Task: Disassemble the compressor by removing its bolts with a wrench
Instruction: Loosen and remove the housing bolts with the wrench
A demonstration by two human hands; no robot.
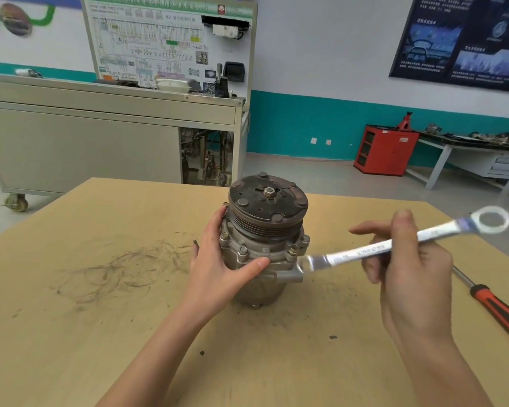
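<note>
On the worktop the compressor stands upright; left hand grips its body, right hand grips the wrench beside it.

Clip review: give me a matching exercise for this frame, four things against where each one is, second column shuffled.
1 compressor
2 wrench
3 screwdriver
4 left hand

A lies near the table's right edge
B held in the right hand
C stands upright on the table
D grips the compressor's side

Pairs: 1-C, 2-B, 3-A, 4-D
</note>
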